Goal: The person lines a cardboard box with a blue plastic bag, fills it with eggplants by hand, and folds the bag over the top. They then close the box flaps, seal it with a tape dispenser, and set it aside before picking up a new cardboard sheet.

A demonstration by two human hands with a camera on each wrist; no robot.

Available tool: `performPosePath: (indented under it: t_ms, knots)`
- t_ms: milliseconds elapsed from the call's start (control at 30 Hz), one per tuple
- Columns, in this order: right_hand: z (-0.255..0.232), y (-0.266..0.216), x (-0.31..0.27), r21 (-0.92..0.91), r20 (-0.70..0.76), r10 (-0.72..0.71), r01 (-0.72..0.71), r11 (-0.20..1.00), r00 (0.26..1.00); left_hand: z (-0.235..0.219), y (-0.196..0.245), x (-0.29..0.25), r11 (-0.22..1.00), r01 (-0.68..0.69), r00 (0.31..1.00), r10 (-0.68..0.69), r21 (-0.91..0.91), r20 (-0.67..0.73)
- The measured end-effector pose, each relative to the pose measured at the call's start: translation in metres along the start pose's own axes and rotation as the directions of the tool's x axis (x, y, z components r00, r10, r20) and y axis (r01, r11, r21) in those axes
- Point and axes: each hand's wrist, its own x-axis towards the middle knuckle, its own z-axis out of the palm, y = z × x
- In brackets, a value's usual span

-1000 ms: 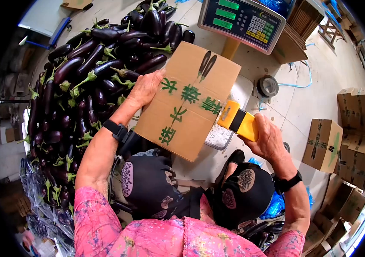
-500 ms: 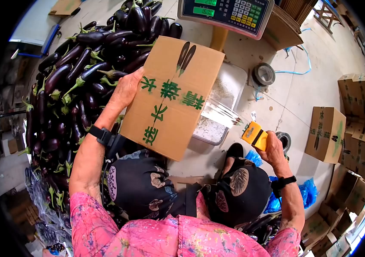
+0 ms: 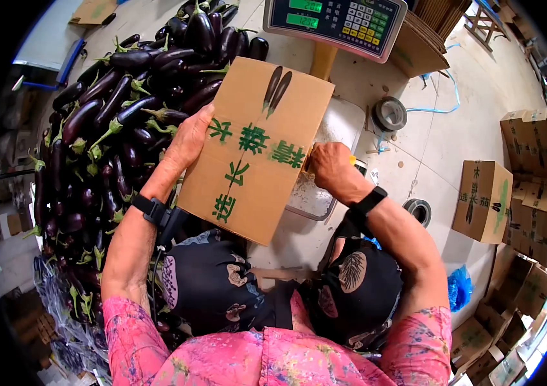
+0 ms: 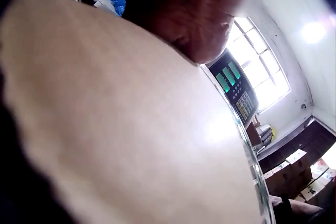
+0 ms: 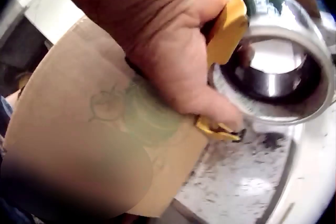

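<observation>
Brown corrugated cardboard box w/ green printed characters (image 3: 254, 151) sits mid-frame in the head view, tilted on its corner above the person's knees, so one broad printed face looks up at the camera.

Left hand (image 3: 188, 140) lies on the box's left edge, fingers mostly straight & flat against the card, thumb on the printed face. Looks like a brace: palm steadies the box from the side while the other hand works the opposite edge. In the left wrist view only smooth brown card fills the frame w/ the hand at top, so finger detail is poor there.

Right hand (image 3: 330, 165) is at the box's right edge, fingers curled tight round a yellow plastic tape dispenser w/ clear tape roll (image 5: 273, 71). Right wrist view shows the yellow body squeezed in the fist & the roll right beside the box edge, prob. so tape can run onto the card; can't tell if tape actually touches.

Under the box, centre-right: white scale platform (image 3: 338, 122), dusty, w/ the grey digital scale display w/ green readouts (image 3: 334, 22) at top centre. The box is held over/near it, not set flat.

Left half of frame: big heap of dark purple long eggplants w/ green stems (image 3: 113, 122), close to the left hand. Right edge: stacked brown cartons w/ same green print (image 3: 485, 199). Two grey tape rolls (image 3: 389, 112) lie on the pale floor, upper right of centre & by the right forearm.
</observation>
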Motion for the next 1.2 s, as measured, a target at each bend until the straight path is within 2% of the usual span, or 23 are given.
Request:
performPosePath:
  t_ms: [100, 167, 200, 267, 333, 400, 433, 467, 533, 600, 633, 667, 733, 767, 800, 833, 867, 900, 933, 1000, 1067, 1133, 1200]
  knots:
    - [-0.019, 0.025, -0.024, 0.174, 0.154, 0.201, -0.227, 0.958, 0.967, 0.012, 0.011, 0.000, 0.967, -0.143, 0.986, 0.158, -0.212, 0.056]
    - [-0.035, 0.063, -0.063, 0.336, 0.231, 0.337, -0.400, 0.853, 0.913, 0.023, 0.023, 0.003, 0.928, -0.271, 0.947, 0.304, -0.254, 0.101]
    - [-0.039, 0.088, -0.084, 0.433, 0.274, 0.397, -0.481, 0.763, 0.876, 0.027, 0.027, 0.001, 0.925, -0.267, 0.934, 0.317, -0.270, 0.163]
    - [-0.054, 0.123, -0.121, 0.734, 0.323, 0.566, -0.579, 0.356, 0.758, 0.043, 0.038, -0.002, 0.921, -0.309, 0.906, 0.361, -0.235, 0.221]
    - [-0.065, 0.156, -0.153, 0.937, 0.324, 0.523, -0.344, -0.062, 0.789, 0.072, 0.054, -0.004, 0.864, -0.500, 0.854, 0.504, -0.061, 0.128]
    - [-0.094, 0.157, -0.166, 0.967, 0.224, 0.578, -0.103, -0.234, 0.785, 0.090, 0.079, -0.010, 0.803, -0.584, 0.794, 0.533, 0.122, 0.293]
    - [-0.106, 0.158, -0.168, 0.958, 0.174, 0.579, -0.001, -0.287, 0.797, 0.107, 0.082, -0.008, 0.709, -0.676, 0.727, 0.597, 0.200, 0.340]
    - [-0.119, 0.151, -0.166, 0.943, 0.167, 0.643, 0.068, -0.324, 0.747, 0.126, 0.081, -0.005, 0.600, -0.752, 0.656, 0.646, 0.273, 0.390]
    - [-0.149, 0.125, -0.145, 0.917, 0.051, 0.618, 0.208, -0.340, 0.785, 0.151, 0.079, -0.004, 0.463, -0.845, 0.534, 0.745, 0.268, 0.399]
    - [-0.135, 0.130, -0.137, 0.949, 0.029, 0.572, 0.158, -0.273, 0.820, 0.161, 0.077, -0.005, 0.334, -0.918, 0.395, 0.802, 0.212, 0.448]
    - [-0.126, 0.138, -0.136, 0.975, 0.093, 0.463, 0.015, -0.223, 0.881, 0.158, 0.074, -0.007, 0.361, -0.923, 0.384, 0.828, 0.134, 0.408]
    - [-0.113, 0.137, -0.129, 0.983, 0.181, 0.497, -0.144, -0.112, 0.849, 0.152, 0.070, -0.007, 0.456, -0.885, 0.461, 0.825, 0.097, 0.327]
    - [-0.083, 0.124, -0.115, 0.946, 0.293, 0.406, -0.203, -0.251, 0.865, 0.128, 0.053, -0.004, 0.614, -0.789, 0.605, 0.777, 0.005, 0.172]
    - [-0.095, 0.106, -0.110, 0.952, 0.271, 0.399, -0.184, -0.243, 0.876, 0.116, 0.032, -0.006, 0.793, -0.606, 0.791, 0.609, -0.060, 0.058]
    - [-0.106, 0.089, -0.105, 0.957, 0.252, 0.391, -0.168, -0.236, 0.885, 0.106, 0.003, -0.010, 0.910, -0.385, 0.923, 0.384, -0.154, -0.036]
    - [-0.106, 0.082, -0.104, 0.941, 0.303, 0.372, -0.215, -0.261, 0.877, 0.098, -0.026, -0.013, 0.945, -0.060, 0.996, 0.035, -0.320, -0.083]
    - [-0.102, 0.075, -0.102, 0.935, 0.325, 0.379, -0.235, -0.265, 0.867, 0.079, -0.041, -0.023, 0.863, 0.397, 0.916, -0.354, -0.311, 0.187]
    - [-0.102, 0.067, -0.099, 0.946, 0.310, 0.396, -0.236, -0.224, 0.865, 0.078, -0.090, -0.036, 0.726, 0.599, 0.791, -0.471, -0.338, 0.391]
    - [-0.101, 0.056, -0.094, 0.954, 0.295, 0.407, -0.239, -0.183, 0.865, 0.089, -0.130, -0.053, 0.551, 0.774, 0.615, -0.537, -0.311, 0.578]
    - [-0.103, 0.036, -0.081, 0.968, 0.234, 0.384, -0.177, -0.177, 0.893, 0.084, -0.107, -0.090, 0.340, 0.739, 0.671, -0.450, -0.582, 0.589]
    - [-0.112, 0.030, -0.068, 0.968, 0.231, 0.295, -0.187, -0.170, 0.927, 0.053, -0.018, -0.100, 0.360, 0.796, 0.592, -0.629, -0.487, 0.504]
    - [-0.111, 0.032, -0.062, 0.962, 0.260, 0.264, -0.226, -0.153, 0.929, 0.044, 0.006, -0.107, 0.400, 0.780, 0.607, -0.673, -0.482, 0.424]
    - [-0.111, 0.041, -0.060, 0.958, 0.265, 0.263, -0.222, -0.181, 0.928, 0.050, -0.029, -0.114, 0.434, 0.698, 0.700, -0.581, -0.570, 0.415]
